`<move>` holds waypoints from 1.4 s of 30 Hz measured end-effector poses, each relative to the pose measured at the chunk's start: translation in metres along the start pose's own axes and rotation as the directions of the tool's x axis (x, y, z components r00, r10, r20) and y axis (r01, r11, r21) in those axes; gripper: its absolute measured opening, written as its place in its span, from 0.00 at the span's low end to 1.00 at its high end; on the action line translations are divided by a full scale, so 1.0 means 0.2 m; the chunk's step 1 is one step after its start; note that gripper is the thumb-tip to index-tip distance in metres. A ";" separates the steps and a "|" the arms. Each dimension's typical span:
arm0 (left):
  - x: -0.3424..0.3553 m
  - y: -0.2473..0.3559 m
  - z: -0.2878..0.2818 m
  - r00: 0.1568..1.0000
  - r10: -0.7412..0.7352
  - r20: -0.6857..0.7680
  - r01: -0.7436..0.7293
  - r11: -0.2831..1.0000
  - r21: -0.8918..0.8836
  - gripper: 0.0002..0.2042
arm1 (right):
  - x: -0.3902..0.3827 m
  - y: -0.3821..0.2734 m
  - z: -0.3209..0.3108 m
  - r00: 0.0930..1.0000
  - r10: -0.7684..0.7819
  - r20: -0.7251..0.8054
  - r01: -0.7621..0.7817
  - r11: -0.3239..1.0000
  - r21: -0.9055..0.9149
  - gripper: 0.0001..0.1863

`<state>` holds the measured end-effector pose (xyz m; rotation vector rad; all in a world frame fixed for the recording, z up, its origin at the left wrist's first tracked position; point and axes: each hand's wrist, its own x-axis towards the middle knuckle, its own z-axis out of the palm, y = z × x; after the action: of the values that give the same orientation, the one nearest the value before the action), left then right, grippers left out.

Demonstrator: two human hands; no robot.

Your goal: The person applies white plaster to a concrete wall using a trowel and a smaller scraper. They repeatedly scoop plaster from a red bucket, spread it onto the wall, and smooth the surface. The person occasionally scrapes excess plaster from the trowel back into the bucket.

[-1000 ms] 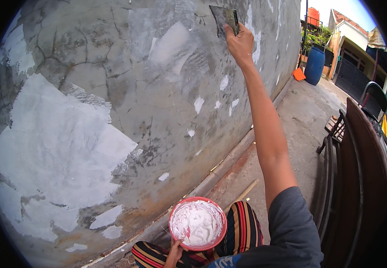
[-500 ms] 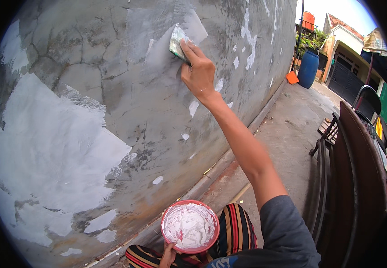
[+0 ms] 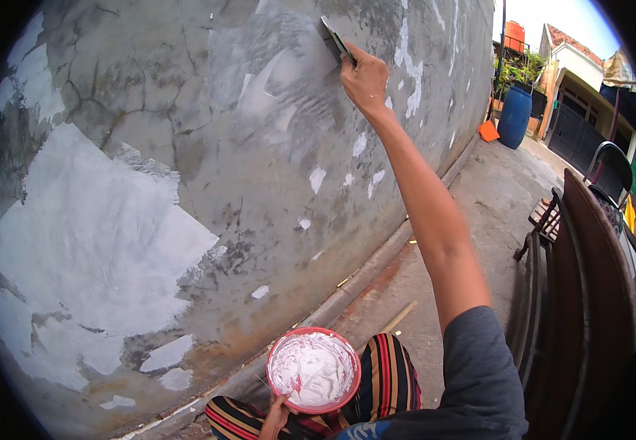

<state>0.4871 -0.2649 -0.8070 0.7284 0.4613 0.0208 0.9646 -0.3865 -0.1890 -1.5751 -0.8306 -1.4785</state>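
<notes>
My right hand (image 3: 366, 79) grips a flat dark putty knife (image 3: 329, 35) on the cracked grey wall (image 3: 134, 73), along the right of a smeared pale patch (image 3: 274, 81) near the top. A broad white patch (image 3: 90, 235) covers the wall's lower left. Down at the bottom, my left hand (image 3: 277, 412) holds a round red bowl (image 3: 355, 367) by its rim, over striped fabric (image 3: 395, 378) on my lap. The bowl holds white paste (image 3: 311, 367), smeared up its sides.
A dark wooden bench (image 3: 586, 271) stands close on my right. A wooden stick (image 3: 399, 315) lies on the concrete ground (image 3: 479, 198) beside the wall's foot. Farther back are a blue barrel (image 3: 514, 117), an orange object (image 3: 488, 131), a gate (image 3: 573, 136) and an orange tank (image 3: 514, 37).
My right hand swept the knife down and left across the pale patch, then back up and to the right, the blade's angle changing. My left hand still holds the bowl.
</notes>
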 end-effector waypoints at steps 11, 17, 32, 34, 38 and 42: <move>0.05 0.00 0.03 1.000 0.021 0.003 -0.021 1.000 0.018 0.26 | 0.05 0.06 -0.01 0.994 -0.082 -0.070 0.082 0.997 0.003 0.26; 0.00 0.05 0.15 1.000 -0.004 0.012 0.004 1.000 0.009 0.26 | -0.18 -0.09 0.14 0.999 -0.041 -0.034 0.042 0.998 0.042 0.28; -0.01 0.03 0.09 0.999 -0.030 0.033 0.029 0.999 0.043 0.25 | 0.23 0.23 -0.07 0.990 0.139 -0.019 -0.137 0.987 0.089 0.15; 0.02 0.02 0.07 1.000 -0.003 0.021 0.002 0.999 0.038 0.25 | 0.23 0.21 -0.03 0.997 0.075 -0.023 -0.073 0.995 0.062 0.16; -0.04 0.06 0.10 0.999 -0.030 0.025 0.029 0.999 0.033 0.23 | 0.01 0.00 -0.06 0.994 0.080 0.071 -0.085 0.994 0.068 0.18; 0.00 0.08 0.07 0.999 -0.037 0.021 0.036 0.997 0.072 0.22 | -0.18 -0.17 -0.13 0.967 -0.002 0.257 -0.034 0.990 0.139 0.19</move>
<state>0.4952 -0.2619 -0.7882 0.7896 0.4557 -0.0383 0.9201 -0.3913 -0.2204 -1.6814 -1.0443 -1.1902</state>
